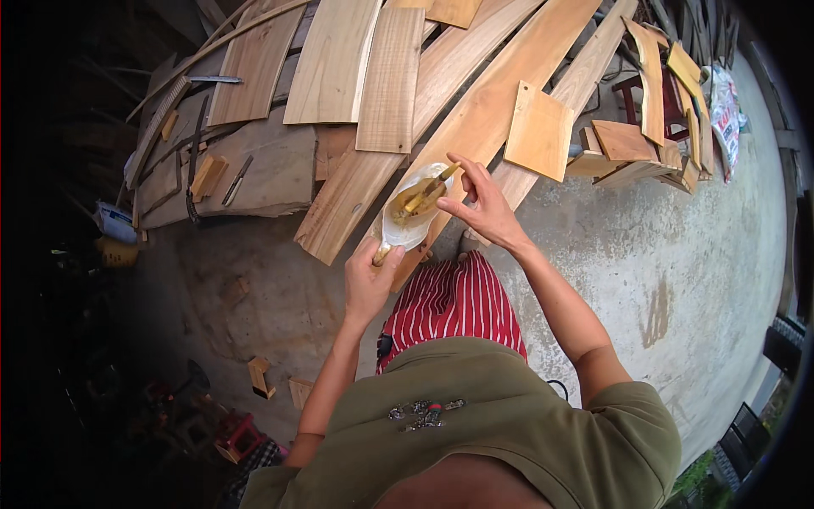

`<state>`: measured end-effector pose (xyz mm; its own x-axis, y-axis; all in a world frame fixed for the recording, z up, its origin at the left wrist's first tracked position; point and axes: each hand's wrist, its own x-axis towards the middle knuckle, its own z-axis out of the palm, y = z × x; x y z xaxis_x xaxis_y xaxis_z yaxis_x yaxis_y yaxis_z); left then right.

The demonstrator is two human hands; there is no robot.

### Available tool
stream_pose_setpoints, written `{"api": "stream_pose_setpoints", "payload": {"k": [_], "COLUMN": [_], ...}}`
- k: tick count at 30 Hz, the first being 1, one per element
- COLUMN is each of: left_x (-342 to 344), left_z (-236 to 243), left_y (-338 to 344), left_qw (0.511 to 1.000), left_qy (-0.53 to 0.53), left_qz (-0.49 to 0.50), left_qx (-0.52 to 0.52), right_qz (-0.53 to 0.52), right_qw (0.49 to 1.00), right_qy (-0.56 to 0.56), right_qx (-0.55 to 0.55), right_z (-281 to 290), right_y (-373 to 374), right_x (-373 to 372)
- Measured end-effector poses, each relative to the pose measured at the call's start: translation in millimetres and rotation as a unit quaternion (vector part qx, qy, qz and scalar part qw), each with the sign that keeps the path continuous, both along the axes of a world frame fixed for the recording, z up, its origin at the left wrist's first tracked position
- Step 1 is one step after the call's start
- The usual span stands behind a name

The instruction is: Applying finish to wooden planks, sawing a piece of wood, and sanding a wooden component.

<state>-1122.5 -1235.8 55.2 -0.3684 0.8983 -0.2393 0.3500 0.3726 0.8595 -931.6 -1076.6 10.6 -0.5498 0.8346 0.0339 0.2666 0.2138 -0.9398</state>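
My left hand (370, 278) is closed around the narrow handle end of a white scoop-like container (395, 233). Yellowish-brown liquid or residue shows inside it. A brush (447, 173) with a yellowish handle leans into the container, its lower end in the brownish contents. My right hand (487, 208) pinches the upper end of that handle between fingertips, with the thumb near the container's rim. Under both hands runs a long wooden plank (475, 110), slanting away to the upper right.
Several boards lie around, among them a rough board (390, 81) and a small cutting board (539, 131) with a hole. Wood pieces (626, 141) are stacked at right. A saw (195, 161) and a wood block (209, 176) rest on a slab at left. Concrete floor (593, 246) spreads below.
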Motion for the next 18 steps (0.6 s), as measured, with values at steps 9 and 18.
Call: {"api": "stream_pose_setpoints", "payload": {"k": [9, 18], "left_x": [5, 18], "left_z": [-4, -28], "left_y": [-40, -29], "left_qw": [0.997, 0.997], "left_qy": [-0.005, -0.025], "left_qz": [-0.064, 0.009], "left_qx": [0.047, 0.070], "right_qz": [0.235, 0.018], "right_qw": [0.924, 0.980], "right_qy": [-0.167, 0.028], "right_qx": [0.252, -0.197], "right_z": [23, 62], "right_y": [-62, 9], "right_x": [-37, 53]}}
